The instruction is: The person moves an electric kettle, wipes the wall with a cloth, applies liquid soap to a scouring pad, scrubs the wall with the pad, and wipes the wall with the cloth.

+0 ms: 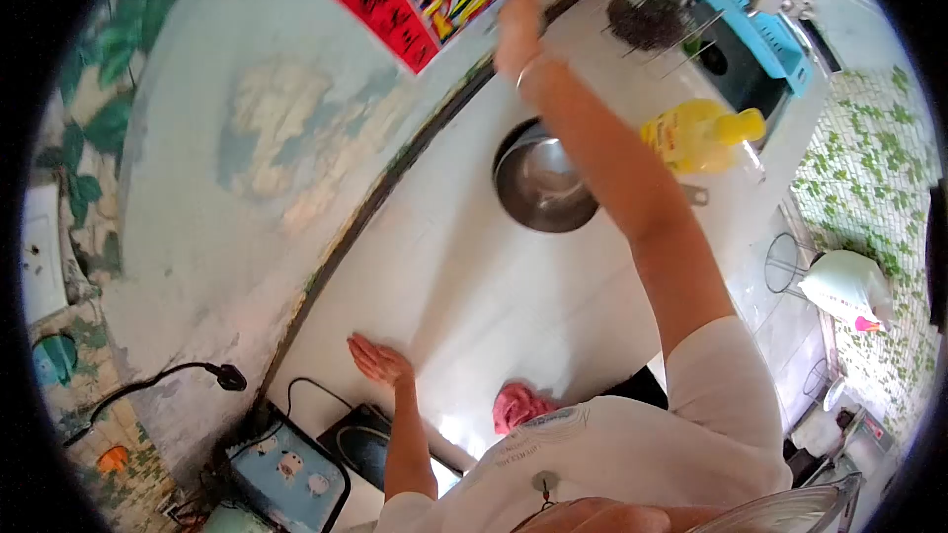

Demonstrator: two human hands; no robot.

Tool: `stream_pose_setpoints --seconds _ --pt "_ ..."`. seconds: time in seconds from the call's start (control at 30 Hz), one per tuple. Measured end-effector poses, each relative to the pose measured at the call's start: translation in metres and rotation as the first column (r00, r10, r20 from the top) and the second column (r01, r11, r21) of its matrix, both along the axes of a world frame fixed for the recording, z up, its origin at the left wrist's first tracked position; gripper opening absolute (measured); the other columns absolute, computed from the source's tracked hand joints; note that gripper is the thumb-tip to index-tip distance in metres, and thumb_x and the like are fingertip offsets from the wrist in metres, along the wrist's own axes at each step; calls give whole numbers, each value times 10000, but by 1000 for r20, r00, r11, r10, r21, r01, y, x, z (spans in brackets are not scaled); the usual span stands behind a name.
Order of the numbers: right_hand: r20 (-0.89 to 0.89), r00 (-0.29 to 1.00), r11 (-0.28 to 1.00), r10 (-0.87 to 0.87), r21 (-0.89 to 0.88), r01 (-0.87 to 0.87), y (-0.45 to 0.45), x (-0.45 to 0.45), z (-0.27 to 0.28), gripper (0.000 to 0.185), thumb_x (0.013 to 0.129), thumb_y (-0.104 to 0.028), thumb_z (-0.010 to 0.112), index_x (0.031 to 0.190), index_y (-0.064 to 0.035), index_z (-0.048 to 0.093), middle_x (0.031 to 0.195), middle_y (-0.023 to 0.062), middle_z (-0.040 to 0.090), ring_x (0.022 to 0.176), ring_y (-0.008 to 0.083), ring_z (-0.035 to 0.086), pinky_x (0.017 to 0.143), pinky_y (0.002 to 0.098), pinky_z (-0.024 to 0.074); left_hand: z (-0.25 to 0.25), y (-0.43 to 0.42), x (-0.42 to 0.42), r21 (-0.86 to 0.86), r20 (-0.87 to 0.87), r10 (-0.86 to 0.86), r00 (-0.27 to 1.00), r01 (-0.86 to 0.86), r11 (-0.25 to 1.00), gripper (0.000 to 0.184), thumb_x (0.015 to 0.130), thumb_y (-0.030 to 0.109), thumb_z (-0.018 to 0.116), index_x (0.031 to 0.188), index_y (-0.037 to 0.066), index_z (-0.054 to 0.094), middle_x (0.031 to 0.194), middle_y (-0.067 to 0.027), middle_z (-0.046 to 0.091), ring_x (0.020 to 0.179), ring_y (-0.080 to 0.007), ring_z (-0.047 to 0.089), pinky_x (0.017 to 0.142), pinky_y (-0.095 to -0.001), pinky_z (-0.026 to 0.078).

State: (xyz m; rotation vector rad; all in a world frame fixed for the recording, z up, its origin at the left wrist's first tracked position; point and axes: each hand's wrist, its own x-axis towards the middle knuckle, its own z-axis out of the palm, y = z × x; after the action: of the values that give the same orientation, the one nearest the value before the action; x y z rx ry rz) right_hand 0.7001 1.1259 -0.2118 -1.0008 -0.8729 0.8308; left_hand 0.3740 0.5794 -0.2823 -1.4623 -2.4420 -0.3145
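Note:
My left hand [380, 360] lies open and flat above or on the pale countertop [474, 306], its fingers stretched out and holding nothing I can see. Reaching far across the counter, my right hand [518, 30] is at the wall, beside the lower corner of a red printed poster [380, 10]. It looks stretched out but is blurred, and whether it touches the poster is unclear. Beneath my right forearm stands a metal pan [541, 183], partly hidden by the arm. A yellow bottle [686, 135] with a yellow cap is right of that forearm.
A dark sink [760, 89] with a light-blue plastic basket [755, 35] is at the upper right, near a dark scouring pad [644, 23]. A pink cloth [520, 405] lies by my body. At lower left are a black appliance [360, 446] and a blue patterned box [288, 474].

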Motion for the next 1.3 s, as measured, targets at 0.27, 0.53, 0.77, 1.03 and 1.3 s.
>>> stream_pose_setpoints --seconds 0.27,0.53,0.77,1.03,1.3 --pt "-634 773 843 -23 -427 -325 -14 48 102 473 971 -433 251 1280 -148 468 1272 24 538 1172 178 487 1004 323 348 -23 36 71 -292 46 465 884 -433 853 598 982 398 275 1447 23 234 1498 -178 227 1375 -326 239 1107 -448 207" --pt "-84 948 952 -306 -20 305 42 77 134 586 958 -417 266 1423 -60 289 1429 46 371 1274 221 366 1076 328 239 1 51 130 -145 66 365 929 -353 924 609 987 404 244 1428 -17 252 1477 -208 260 1360 -340 268 1109 -453 216" --pt "-584 809 931 69 -253 -262 42 87 83 550 974 -334 278 1417 -8 258 1464 91 307 1276 234 363 1076 338 236 10 52 132 -71 28 315 949 -312 947 590 986 383 234 1419 -16 276 1457 -207 301 1337 -351 305 1090 -466 245" --pt "392 794 807 -465 556 199 16 72 284 492 980 -270 322 1359 42 300 1431 252 276 1337 363 249 1115 420 167 9 51 134 -82 14 343 939 -341 936 600 980 393 231 1414 -17 293 1453 -204 313 1332 -345 319 1087 -461 253" --pt "85 976 978 -201 77 194 28 82 188 559 998 -348 269 1466 -61 163 1532 123 131 1397 257 151 1134 337 113 6 50 133 -111 49 394 918 -387 916 612 976 407 214 1429 -1 269 1475 -176 289 1355 -320 288 1105 -451 213"
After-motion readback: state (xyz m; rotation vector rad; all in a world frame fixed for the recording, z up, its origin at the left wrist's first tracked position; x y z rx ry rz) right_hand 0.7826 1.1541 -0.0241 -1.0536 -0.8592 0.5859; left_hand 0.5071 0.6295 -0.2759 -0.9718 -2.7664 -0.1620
